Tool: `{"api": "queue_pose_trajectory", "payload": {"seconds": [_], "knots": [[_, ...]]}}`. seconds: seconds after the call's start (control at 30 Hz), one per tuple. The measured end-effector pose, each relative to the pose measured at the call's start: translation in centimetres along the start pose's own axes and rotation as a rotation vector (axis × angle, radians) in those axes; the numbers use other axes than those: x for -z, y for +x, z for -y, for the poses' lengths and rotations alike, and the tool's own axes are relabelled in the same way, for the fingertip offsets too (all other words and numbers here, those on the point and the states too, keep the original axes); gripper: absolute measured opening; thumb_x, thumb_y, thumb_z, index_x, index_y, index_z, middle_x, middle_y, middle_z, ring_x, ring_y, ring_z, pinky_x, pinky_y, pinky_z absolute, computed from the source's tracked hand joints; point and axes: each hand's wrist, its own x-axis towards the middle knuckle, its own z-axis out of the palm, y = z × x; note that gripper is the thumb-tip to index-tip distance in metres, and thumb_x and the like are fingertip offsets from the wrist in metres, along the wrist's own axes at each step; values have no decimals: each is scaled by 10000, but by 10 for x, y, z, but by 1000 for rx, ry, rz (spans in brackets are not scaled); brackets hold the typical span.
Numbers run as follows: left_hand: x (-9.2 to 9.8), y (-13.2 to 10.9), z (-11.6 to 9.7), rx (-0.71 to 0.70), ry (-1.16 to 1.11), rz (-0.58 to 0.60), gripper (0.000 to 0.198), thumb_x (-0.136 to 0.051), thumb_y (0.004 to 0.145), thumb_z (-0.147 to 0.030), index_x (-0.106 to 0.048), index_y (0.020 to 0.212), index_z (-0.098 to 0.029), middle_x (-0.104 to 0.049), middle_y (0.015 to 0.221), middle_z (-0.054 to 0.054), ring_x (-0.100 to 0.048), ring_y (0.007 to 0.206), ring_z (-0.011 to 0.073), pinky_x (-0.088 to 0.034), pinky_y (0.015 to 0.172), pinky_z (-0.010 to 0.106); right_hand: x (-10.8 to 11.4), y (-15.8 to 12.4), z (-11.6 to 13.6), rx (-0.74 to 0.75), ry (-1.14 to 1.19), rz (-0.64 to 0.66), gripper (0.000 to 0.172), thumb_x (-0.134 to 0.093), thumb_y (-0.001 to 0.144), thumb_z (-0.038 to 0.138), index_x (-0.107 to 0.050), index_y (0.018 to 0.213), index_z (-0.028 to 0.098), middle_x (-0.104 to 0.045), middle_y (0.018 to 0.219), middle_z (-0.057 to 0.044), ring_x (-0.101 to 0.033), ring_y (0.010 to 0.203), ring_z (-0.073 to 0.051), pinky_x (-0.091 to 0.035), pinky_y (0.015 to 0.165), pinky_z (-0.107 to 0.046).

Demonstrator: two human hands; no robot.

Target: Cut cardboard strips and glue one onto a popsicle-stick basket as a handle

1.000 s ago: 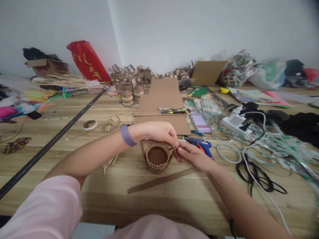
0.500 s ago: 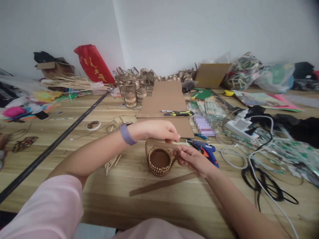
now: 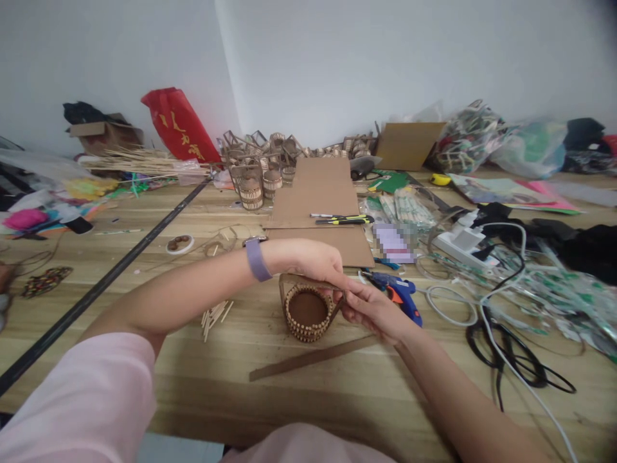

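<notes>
A small round basket of short wooden sticks, brown inside, lies on the table with its opening toward me. A flat brown cardboard handle makes a squared frame around it. My right hand pinches the handle's far right corner. From the left my left hand reaches over the handle, its fingers closed on the same corner against the right hand's fingertips; the fingertips are partly hidden. In front of the basket lies a loose cardboard strip. Just beyond my right hand is a blue glue gun.
Loose sticks lie left of the basket. Cardboard sheets with utility knives are behind it. Finished baskets stand at the back. A power strip, white cable and black scissors lie on the right.
My left hand has moved right and down, from above the handle onto its corner beside my right hand. The basket and my right hand have stayed in place.
</notes>
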Motion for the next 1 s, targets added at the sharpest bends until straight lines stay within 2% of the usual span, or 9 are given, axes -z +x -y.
{"api": "queue_pose_trajectory", "payload": {"seconds": [0.2,0.57,0.83,1.0], "knots": [[-7,1,4,19,-116,-91,354,-584,909,-398,-699,695,-141,-671,663,-2,-503,574,82,-342,556,195,1,1,-3,3,5,8,512,-822,680,618,-656,884,179,-519,737,24,-384,570,-76,-301,553,-249],[-14,-1,7,-47,-208,-141,299,-589,873,-284,-682,619,-157,-642,602,-18,-561,618,93,-391,609,199,3,1,-6,5,-1,6,492,-821,678,620,-657,844,186,-510,725,22,-388,568,-80,-332,546,-248],[-13,-2,4,-59,-274,-107,294,-567,851,-216,-646,573,-159,-626,573,-24,-545,602,95,-407,627,205,2,0,-5,16,-37,27,513,-803,679,648,-672,817,172,-572,783,-14,-424,570,-79,-347,532,-240],[-12,-3,3,4,-253,-95,284,-573,838,-251,-621,573,-160,-579,543,-41,-498,561,91,-371,584,211,0,-2,-7,56,-74,25,485,-748,749,648,-657,809,175,-577,770,-19,-446,587,-97,-372,552,-253]]}}
